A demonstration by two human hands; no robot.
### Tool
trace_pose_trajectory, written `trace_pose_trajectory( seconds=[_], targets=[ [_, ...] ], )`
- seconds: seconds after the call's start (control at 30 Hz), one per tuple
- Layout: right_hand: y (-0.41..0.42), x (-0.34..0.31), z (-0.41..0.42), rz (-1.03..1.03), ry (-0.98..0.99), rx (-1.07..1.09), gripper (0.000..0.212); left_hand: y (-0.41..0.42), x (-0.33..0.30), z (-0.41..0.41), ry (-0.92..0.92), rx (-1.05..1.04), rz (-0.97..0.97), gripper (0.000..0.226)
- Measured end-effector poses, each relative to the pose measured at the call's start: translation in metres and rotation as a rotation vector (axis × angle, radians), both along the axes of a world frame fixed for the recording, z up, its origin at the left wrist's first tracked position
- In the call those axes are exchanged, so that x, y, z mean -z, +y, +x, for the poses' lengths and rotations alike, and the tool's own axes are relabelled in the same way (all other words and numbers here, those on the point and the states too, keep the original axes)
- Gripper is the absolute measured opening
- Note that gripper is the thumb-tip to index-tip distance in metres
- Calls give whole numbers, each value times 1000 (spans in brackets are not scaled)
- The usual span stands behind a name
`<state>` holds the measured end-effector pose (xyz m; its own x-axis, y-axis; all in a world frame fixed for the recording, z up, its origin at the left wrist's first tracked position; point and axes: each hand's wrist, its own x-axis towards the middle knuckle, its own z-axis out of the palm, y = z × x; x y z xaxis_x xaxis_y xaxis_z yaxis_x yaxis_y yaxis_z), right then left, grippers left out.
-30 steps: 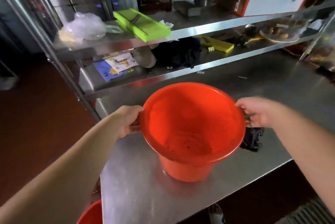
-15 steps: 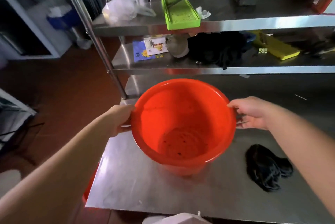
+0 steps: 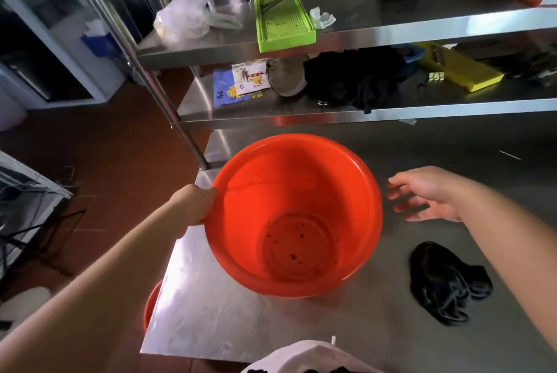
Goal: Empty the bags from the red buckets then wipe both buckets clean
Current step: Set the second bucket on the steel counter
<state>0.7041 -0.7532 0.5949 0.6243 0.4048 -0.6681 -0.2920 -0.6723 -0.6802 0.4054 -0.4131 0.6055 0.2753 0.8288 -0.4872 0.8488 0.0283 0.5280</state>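
I see the left hand (image 3: 193,206) closed on the left rim of the red bucket (image 3: 297,215), with the fingers curled over the edge. The right hand (image 3: 428,194) is open, fingers spread, just beside the right rim but not touching it; half a second ago this hand was gripping that side, so it has let go. The bucket stands on the steel table (image 3: 217,312) near its left corner, slightly tilted toward me, and it looks a little lower and closer than before. It is round smooth plastic, with concentric rings on the bottom and small dark specks there. To the right of it, apart, lies a black cloth (image 3: 446,282), crumpled and soft. The table is brushed metal with dull reflections. Under its left edge I can see part of a second red bucket (image 3: 149,306). On the upper shelf lie a flat green slicer (image 3: 281,18) and a clear plastic bag (image 3: 184,18); the lower shelf holds a yellow slicer (image 3: 461,71).
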Motion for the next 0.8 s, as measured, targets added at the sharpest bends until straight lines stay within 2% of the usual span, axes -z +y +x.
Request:
trace_pose_trajectory(
  seconds=[0.07,0.1,0.2,0.27,0.33,0.47,0.53,0.67,0.8],
  targets=[
    [-10,19,6,-20,-27,49,19,-15,-7,10,296,186,293,51],
    [-16,31,8,-40,-43,60,17,-26,-10,15,349,264,406,52],
    [-36,76,10,-117,-160,49,16,-61,-15,37,260,455,532,54],
    [-50,109,8,-202,-269,-5,21,-85,-14,55,200,554,542,57],
    [-67,135,3,-301,-349,-59,35,-111,-13,73,120,641,492,53],
    [-107,180,-10,-465,-421,-263,61,-165,-3,102,-15,816,376,44],
    [-123,198,-19,-510,-465,-289,70,-190,2,113,-60,871,363,42],
    [-141,224,-32,-550,-559,-345,89,-226,17,125,-69,857,316,42],
    [-148,243,-40,-610,-497,-391,97,-244,28,126,-91,757,263,38]
  ],
)
